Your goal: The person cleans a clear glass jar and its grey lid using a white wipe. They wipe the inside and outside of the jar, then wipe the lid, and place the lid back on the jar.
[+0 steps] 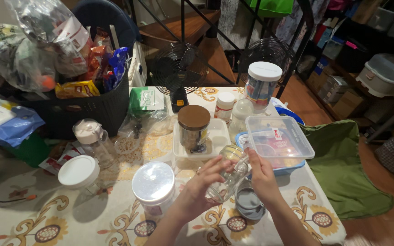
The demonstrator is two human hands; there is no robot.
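I hold a small clear jar [226,180] low in the middle of the frame, left hand [201,187] wrapped around its body, right hand [261,175] fingers pinching its top; twisting comes next, I judge.

Clear glossy glass jar [228,175] in both hands. Desk [92,218] w/ matt printed cloth. Clear smooth plastic box [279,141]; brown matt lid [194,117]; dark plastic basket [92,109]; crinkly shiny bags [46,36].

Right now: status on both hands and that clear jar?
Left hand and right hand both gripping clear glass jar, tilted. Round container directly below it. White-lidded jar close on the left.
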